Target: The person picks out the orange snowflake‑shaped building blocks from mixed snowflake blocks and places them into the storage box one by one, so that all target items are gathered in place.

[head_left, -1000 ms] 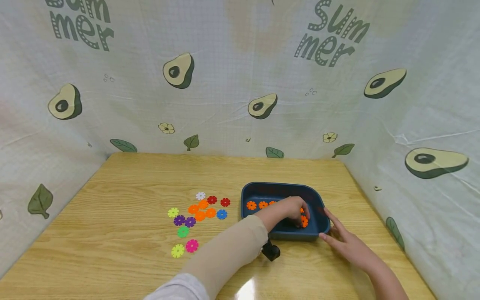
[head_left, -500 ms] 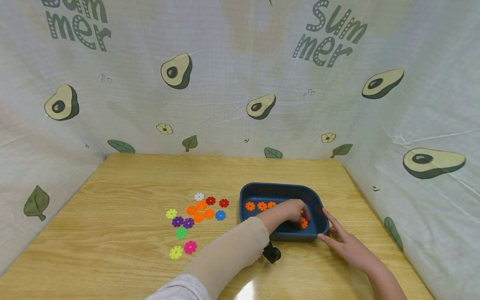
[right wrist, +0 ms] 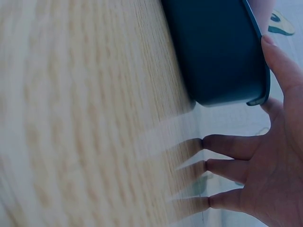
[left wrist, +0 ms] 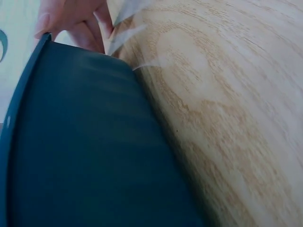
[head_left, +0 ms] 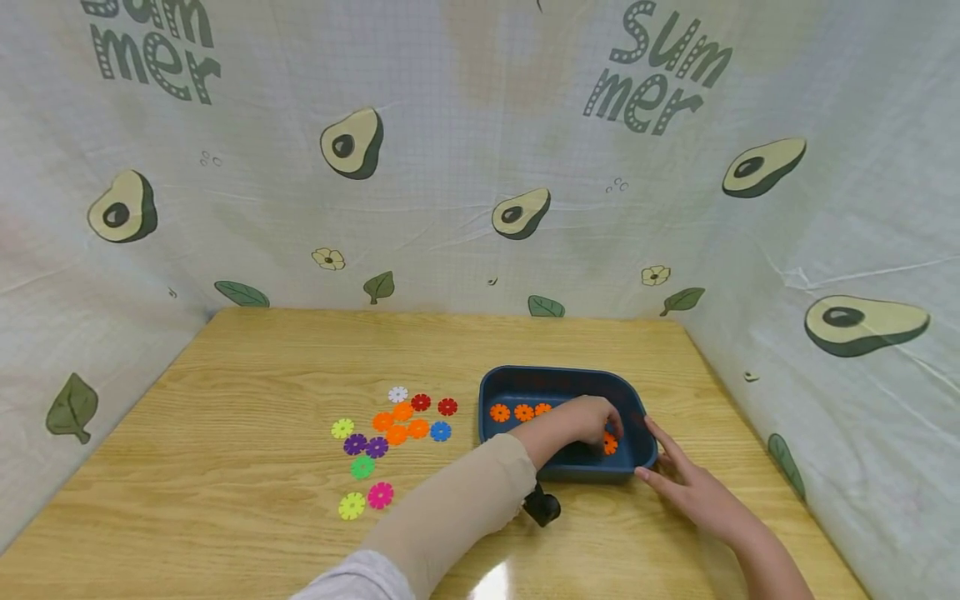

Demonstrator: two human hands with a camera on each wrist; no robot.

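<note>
In the head view, my left hand (head_left: pixel 588 417) reaches down into a dark blue tray (head_left: pixel 510 377), fingers curled. Its fingertips pinch an orange notched plastic disc (head_left: pixel 611 443), partly hidden by the hand. Farther left in the tray lies a row of orange discs (head_left: pixel 523 412), the rest of it behind my forearm. My right hand (head_left: pixel 697 492) rests at the tray's right end, thumb and forefinger spread against the corner. The right wrist view shows this hand (right wrist: pixel 274 175) with fingers straight, several fingertips on the table and a digit touching the tray rim (right wrist: pixel 269 71).
Left of the tray, several loose notched discs lie on the wooden table (head_left: pixel 225 400): orange, red (head_left: pixel 447 407), blue (head_left: pixel 440 431), purple (head_left: pixel 356 444), green (head_left: pixel 363 467), pink (head_left: pixel 380 496), yellow and white. A printed curtain (head_left: pixel 435 167) stands behind. A black wrist camera (head_left: pixel 542 506) hangs under my left wrist.
The left hand's fingers shift very slightly at the orange disc inside the tray. My right hand keeps its place, and the whole head view drifts slightly.
</note>
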